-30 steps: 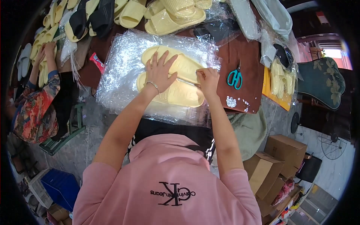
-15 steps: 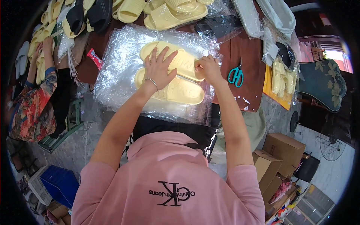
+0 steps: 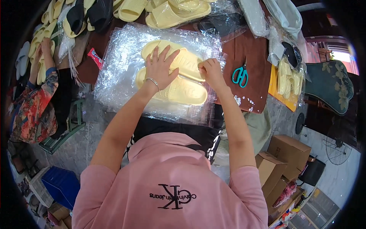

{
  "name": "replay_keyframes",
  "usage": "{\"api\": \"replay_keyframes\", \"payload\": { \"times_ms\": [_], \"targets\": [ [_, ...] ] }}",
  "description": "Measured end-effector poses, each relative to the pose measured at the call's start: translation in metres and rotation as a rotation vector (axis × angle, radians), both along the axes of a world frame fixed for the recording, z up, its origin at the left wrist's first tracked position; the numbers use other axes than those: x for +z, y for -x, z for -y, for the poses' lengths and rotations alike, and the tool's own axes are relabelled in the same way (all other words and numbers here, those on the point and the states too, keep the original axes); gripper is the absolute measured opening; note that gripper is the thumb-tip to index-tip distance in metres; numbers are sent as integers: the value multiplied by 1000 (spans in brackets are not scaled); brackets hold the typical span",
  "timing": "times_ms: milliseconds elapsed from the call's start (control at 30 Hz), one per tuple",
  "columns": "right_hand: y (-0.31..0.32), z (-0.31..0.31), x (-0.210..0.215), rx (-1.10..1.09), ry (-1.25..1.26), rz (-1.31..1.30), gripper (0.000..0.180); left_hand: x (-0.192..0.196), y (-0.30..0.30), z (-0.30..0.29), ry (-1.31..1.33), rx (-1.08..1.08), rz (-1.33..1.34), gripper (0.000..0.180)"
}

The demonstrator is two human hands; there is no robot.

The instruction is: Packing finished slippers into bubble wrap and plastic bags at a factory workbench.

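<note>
We see a pair of pale yellow slippers [image 3: 173, 78] lying side by side in a clear plastic bag [image 3: 118, 76] on the brown tabletop [image 3: 248, 95]. Our left hand [image 3: 160, 68] lies flat on the slippers with its fingers spread, gripping nothing. Our right hand [image 3: 211, 72] is curled at the slippers' right end, pinched on the film or the slipper edge; we cannot tell which. Right of the slippers lie teal scissors [image 3: 239, 74]. Beyond the slippers, more yellow slippers [image 3: 177, 13] are cut off by the picture's upper edge. Far left of the slippers, another person's patterned sleeve [image 3: 34, 107] shows, their hand blurred among sandals.
</note>
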State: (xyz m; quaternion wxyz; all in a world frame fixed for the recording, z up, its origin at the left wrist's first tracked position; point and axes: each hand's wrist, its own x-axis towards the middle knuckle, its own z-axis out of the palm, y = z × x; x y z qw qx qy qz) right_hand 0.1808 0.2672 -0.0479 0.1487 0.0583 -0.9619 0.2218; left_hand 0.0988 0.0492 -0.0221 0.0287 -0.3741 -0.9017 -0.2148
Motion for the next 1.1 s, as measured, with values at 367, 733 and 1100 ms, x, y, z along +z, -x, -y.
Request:
{"api": "replay_keyframes", "payload": {
  "times_ms": [367, 733, 1100],
  "targets": [
    [-10, 5, 7, -96, 224, -18, 15, 1, 0, -1, -15, -2, -2, 61],
    [-4, 4, 5, -65, 139, 9, 9, -2, 1, -2, -11, 5, 2, 60],
    [-12, 7, 10, -45, 157, -3, 11, 1, 1, -2, 32, 6, -16, 61]
  ]
}}
